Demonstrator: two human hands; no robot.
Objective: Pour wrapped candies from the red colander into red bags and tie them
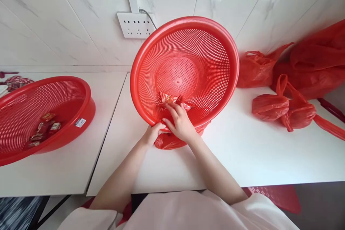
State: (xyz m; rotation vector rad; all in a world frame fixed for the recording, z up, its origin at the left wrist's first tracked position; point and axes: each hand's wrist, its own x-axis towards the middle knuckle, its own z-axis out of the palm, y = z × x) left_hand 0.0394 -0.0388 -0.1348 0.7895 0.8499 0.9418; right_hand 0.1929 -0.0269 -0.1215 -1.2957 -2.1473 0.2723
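A red perforated basket [185,23] is tilted toward me near the wall, with a few red wrapped packets [170,98] low on its inner side. My left hand [154,133] grips the basket's front rim at the lower left. Inside the rim, my right hand [180,120] reaches in from the front, its fingertips on the packets and its thumb spread to the left near the rim. Whether those fingers hold a packet is hidden. Beneath the basket's front edge lies a red plastic bag [170,141].
A second red basket [90,106] with several wrapped pieces [42,127] stands at the left. Tied red bags [270,107] and larger red bags [256,70] sit at the right. A white power strip [135,25] is on the wall behind.
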